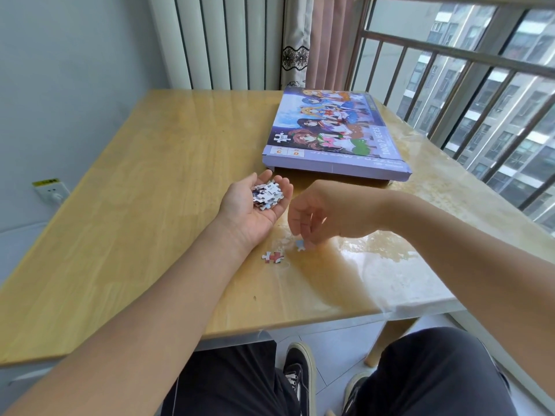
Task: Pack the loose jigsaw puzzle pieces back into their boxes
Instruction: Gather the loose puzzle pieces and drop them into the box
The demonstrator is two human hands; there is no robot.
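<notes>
Wooden table (144, 181), frame centre: left hand (255, 202) flat, cupping puzzle pieces (268, 195); right hand (318, 217) pinching blue piece (300, 244) beside red piece (274, 257); puzzle box (336, 136) closed.

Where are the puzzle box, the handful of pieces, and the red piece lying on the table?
puzzle box (333, 130), head view, middle of its printed lid.
handful of pieces (268, 195), head view, top of the pile.
red piece (273, 257), head view, its centre.

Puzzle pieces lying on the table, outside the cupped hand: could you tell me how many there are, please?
2 spots: a red and white bit, possibly two joined pieces, near the left wrist; and a pale blue piece under the right hand fingertips. Others may be hidden beneath the hands.
</notes>
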